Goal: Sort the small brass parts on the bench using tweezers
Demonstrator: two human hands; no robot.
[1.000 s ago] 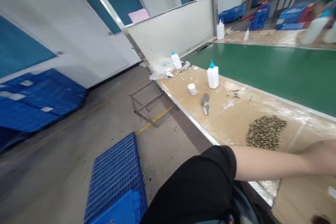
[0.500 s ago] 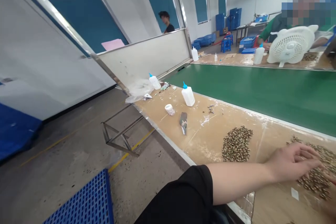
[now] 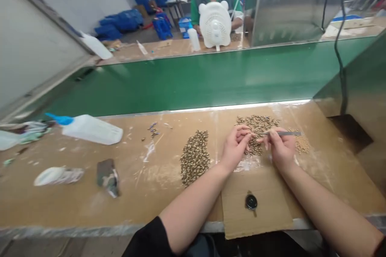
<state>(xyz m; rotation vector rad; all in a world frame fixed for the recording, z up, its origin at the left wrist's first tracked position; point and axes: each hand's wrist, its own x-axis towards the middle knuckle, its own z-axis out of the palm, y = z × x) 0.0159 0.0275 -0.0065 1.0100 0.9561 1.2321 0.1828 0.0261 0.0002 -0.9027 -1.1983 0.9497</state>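
Note:
My right hand (image 3: 282, 148) is closed around a pair of slim metal tweezers (image 3: 291, 133), their pointed end toward the left. My left hand (image 3: 235, 147) has its thumb and fingers pinched together just left of the tweezers' tip; whatever is between them is too small to make out. Both hands are over a spread pile of small brass-coloured metal pieces (image 3: 256, 122). Right of it, partly behind my right hand, lie smaller tan-gold pieces (image 3: 302, 144). Another pile of brass-coloured pieces (image 3: 195, 158) sits left of my left forearm. A round black part (image 3: 251, 202) rests on a cardboard sheet (image 3: 271, 217) before me.
A white bottle with a blue nozzle (image 3: 93, 129), a white cup (image 3: 58, 176) and a dark wrapped block (image 3: 107, 174) are at left. Beyond runs a green conveyor belt (image 3: 181, 80). Across it, a person sits behind a white fan (image 3: 215, 24). A metal housing (image 3: 358, 76) borders the right.
My view has swung right, from the aisle and table end to the piles in front of me. My right hand and the tweezers now show clearly; earlier only my left hand was plain.

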